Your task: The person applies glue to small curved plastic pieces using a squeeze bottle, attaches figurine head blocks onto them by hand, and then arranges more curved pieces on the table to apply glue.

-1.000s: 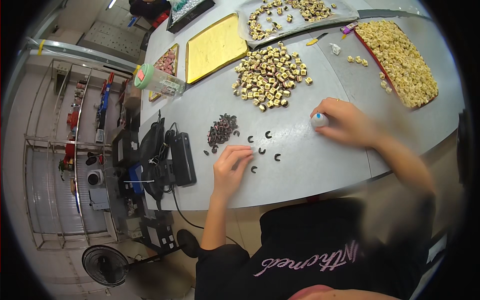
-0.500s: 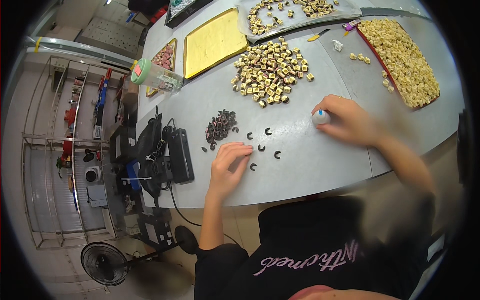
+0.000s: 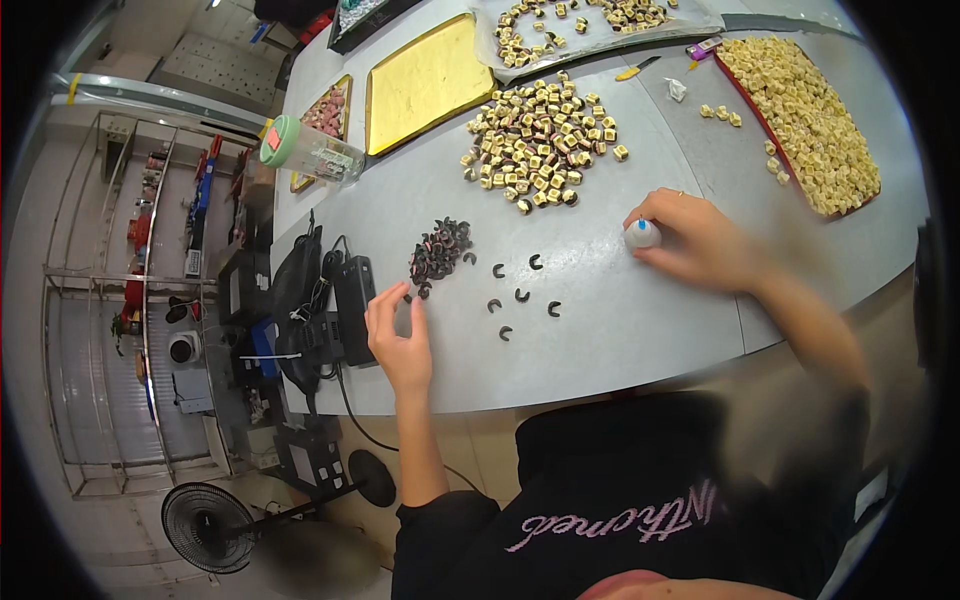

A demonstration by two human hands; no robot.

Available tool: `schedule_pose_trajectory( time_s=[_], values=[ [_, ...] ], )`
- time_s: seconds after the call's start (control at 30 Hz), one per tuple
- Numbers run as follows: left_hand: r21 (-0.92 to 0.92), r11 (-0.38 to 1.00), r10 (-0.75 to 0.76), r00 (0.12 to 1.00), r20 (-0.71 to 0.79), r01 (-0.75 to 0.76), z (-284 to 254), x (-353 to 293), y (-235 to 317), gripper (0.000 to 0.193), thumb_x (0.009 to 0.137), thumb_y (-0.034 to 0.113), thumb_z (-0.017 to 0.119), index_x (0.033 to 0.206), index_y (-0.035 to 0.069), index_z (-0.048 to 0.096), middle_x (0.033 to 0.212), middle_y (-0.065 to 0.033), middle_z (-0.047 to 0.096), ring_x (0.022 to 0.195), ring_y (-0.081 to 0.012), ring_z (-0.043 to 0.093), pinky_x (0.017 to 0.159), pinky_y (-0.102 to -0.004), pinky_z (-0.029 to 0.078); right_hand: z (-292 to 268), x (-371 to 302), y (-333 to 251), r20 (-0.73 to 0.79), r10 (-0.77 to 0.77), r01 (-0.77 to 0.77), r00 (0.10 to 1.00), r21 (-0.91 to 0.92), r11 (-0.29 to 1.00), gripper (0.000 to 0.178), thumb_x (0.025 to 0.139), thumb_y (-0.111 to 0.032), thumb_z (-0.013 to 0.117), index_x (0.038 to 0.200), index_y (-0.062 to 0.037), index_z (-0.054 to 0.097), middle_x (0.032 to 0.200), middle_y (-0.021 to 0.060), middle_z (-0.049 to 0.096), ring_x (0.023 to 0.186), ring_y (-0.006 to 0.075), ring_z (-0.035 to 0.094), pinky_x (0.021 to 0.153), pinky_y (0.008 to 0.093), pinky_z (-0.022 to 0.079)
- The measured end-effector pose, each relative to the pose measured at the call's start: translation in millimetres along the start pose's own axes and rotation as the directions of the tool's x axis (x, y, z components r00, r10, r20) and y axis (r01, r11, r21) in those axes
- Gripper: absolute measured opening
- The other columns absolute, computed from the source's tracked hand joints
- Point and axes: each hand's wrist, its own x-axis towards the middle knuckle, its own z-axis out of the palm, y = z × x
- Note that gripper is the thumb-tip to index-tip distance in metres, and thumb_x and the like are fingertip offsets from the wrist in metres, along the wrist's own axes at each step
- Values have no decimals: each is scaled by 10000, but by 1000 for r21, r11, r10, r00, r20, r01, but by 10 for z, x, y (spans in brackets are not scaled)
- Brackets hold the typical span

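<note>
My right hand (image 3: 690, 240) is closed around a small white squeeze bottle (image 3: 640, 236) with a blue tip, held over the grey table. My left hand (image 3: 400, 345) has its thumb and fingers apart, with the fingertips at the lower end of a heap of small dark curved pieces (image 3: 440, 250). A single dark piece beside the index fingertip is too small to tell as touched or not. Between my hands, several C-shaped black pieces (image 3: 522, 296) lie spread out singly. Beyond them is a big pile of cream-and-dark little blocks (image 3: 540, 140).
A red-edged tray (image 3: 760, 112) heaped with cream blocks stands at far right, a yellow tray (image 3: 425, 80) at the back. Nearby are a green-lidded clear bottle (image 3: 310, 152), a yellow-handled knife (image 3: 637, 69) and a lined tray of blocks (image 3: 600, 50). A black box with cables (image 3: 355, 300) sits left.
My left hand has moved left from the spread pieces to the dark heap, its fingers opening. Another C-shaped piece now shows where it was. My right hand has stayed put with the bottle.
</note>
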Motion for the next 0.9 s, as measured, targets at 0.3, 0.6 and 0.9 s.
schedule_pose_trajectory(
  time_s=[0.3, 0.6, 0.9],
  values=[
    [-48, 998, -47, 998, 49, 49, 26, -62, -115, 144, 866, -10, 691, 1010, -21, 685, 1033, -104, 662, 925, -210, 650, 828, -325, 541, -4, -1, 0, 1, -3, 3, 1000, -4, 1000, 268, 856, -116, 722, 1094, -63, 610, 1043, 118, 632, 996, 296, 622, 870, 380, 494],
    [-69, 993, -98, 995, 7, 99, -19, -128, -166, 141, 857, -9, 711, 997, -27, 699, 1003, -106, 679, 905, -193, 663, 819, -316, 551, -4, -4, -18, -2, -9, 9, 1000, 1, 1000, 261, 857, -109, 717, 1090, -60, 610, 1040, 119, 631, 993, 298, 623, 870, 380, 495],
    [-53, 993, -103, 995, 12, 104, -62, -195, -213, 185, 842, -18, 726, 1027, -24, 718, 991, -99, 696, 884, -181, 666, 803, -300, 539, 8, -20, -4, -20, -10, 10, 1000, 0, 1000, 262, 853, -108, 716, 1090, -64, 614, 1023, 115, 628, 978, 296, 621, 863, 375, 492]
  ],
)
